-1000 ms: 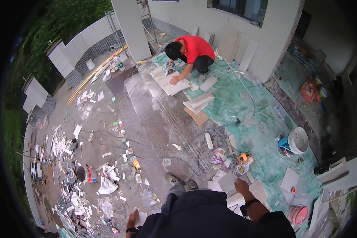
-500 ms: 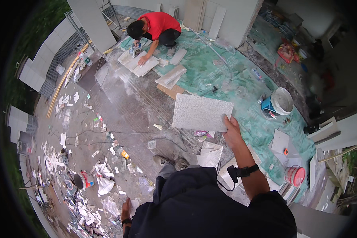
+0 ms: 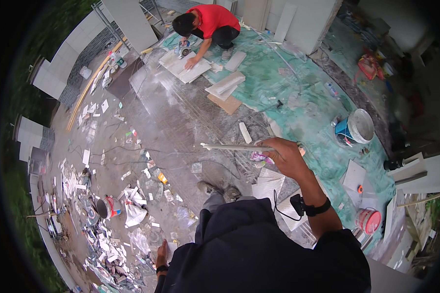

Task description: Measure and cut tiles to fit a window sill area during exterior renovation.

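Observation:
My right hand (image 3: 283, 154) grips a thin grey tile (image 3: 230, 147), seen edge-on and roughly level, above the floor at the centre. My left hand (image 3: 162, 254) hangs low beside my body, closed on a pale tile piece (image 3: 171, 246), partly hidden by my clothing. Below the held tile are my feet, cut tiles (image 3: 266, 185) and a purple-and-white bag (image 3: 261, 157). Ahead, a crouching co-worker (image 3: 212, 22) in red has a hand on a stack of boards (image 3: 181, 66) and holds a power saw (image 3: 182, 49).
Broken offcuts (image 3: 110, 251) and a bucket (image 3: 107, 209) lie left. A green sheet (image 3: 308, 107) covers the right floor, holding a blue bucket (image 3: 347, 129) and red bucket (image 3: 368, 219). Cables cross the middle; long timbers (image 3: 90, 83) lie along the left; a column (image 3: 127, 19) stands behind.
My right hand has lifted the tile from low at my side, and the tile has turned from face-on to edge-on. My left hand stays low at my side.

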